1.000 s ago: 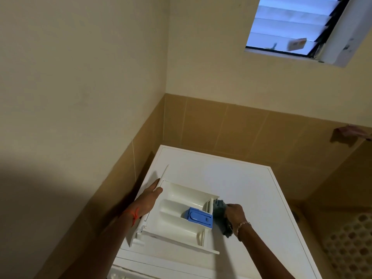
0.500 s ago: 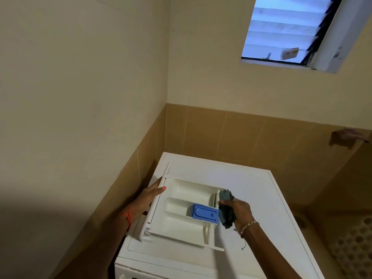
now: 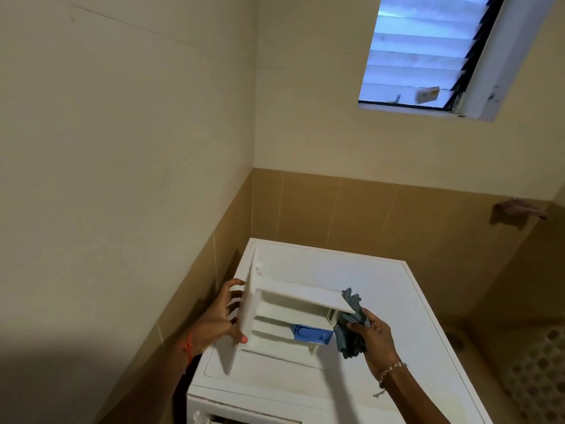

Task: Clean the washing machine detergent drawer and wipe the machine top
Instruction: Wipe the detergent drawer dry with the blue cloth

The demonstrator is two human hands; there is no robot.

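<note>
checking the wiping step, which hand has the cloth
The right hand grips the grey-blue cloth; the left hand has none, it holds the white detergent drawer by its front panel.

My left hand, left of centre low in the frame, grips the drawer, thumb in front, fingers spread behind. My right hand, just right of it, clutches the cloth. Both forearms slant up from the bottom edge.

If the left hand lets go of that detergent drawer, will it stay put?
Probably not: the detergent drawer is tilted up on edge, steadied by the left hand, so it would likely tip flat. It looks like thin rigid plastic, probably light.
</note>
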